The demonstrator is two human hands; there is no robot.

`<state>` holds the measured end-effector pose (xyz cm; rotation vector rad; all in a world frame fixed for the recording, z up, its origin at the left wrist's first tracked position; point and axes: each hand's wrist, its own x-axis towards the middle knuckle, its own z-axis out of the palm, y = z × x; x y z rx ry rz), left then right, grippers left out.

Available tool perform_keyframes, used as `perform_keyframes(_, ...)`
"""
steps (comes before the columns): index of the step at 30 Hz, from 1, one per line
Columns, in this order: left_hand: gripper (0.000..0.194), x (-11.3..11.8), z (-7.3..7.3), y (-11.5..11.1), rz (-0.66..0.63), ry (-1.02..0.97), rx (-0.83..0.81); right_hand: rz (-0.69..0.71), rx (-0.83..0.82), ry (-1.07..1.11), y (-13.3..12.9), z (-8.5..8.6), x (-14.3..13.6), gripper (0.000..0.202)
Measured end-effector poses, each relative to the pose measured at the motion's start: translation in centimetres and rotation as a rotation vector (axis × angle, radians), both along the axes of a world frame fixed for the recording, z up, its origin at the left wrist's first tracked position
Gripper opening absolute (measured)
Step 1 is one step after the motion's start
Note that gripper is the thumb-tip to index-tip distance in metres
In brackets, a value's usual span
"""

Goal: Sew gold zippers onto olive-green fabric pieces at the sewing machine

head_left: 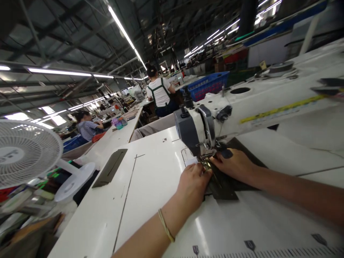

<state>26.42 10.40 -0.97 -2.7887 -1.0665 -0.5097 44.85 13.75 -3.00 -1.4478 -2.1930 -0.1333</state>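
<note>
A dark olive fabric piece lies under the needle area of a white and grey sewing machine. Along it, close to the presser foot, runs a narrow gold-coloured strip, too small to make out fully. My left hand, a band round its wrist, is closed with bent fingers gripping the fabric's left edge in front of the foot. From the right, my right hand reaches in beside the needle, its fingers drawn together on the fabric; a dark patch shows near its fingers. The fingertips of both hands are partly hidden.
Another olive fabric piece with a long dark line rests on the white table, left. A white fan stands at the far left. Scissors lie on the machine arm. Behind are a blue basket and co-workers.
</note>
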Motion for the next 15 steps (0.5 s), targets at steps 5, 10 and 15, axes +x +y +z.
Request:
perform_keyframes(5, 0.017, -0.4, -0.3, -1.8, -0.032, -0.18, -0.09, 0.44, 0.237, -0.037, -5.0, -0.4, 2.1, 0.054)
perform_keyframes(10, 0.024, -0.2, -0.3, -3.1, -0.002, -0.308, -0.147, 0.49, 0.204, 0.072, -5.5, 0.0, 1.8, 0.033)
perform_keyframes(15, 0.01, 0.4, -0.7, -2.9, 0.026, -0.265, -0.076, 0.474, 0.154, 0.123, -5.3, 0.6, 1.1, 0.032)
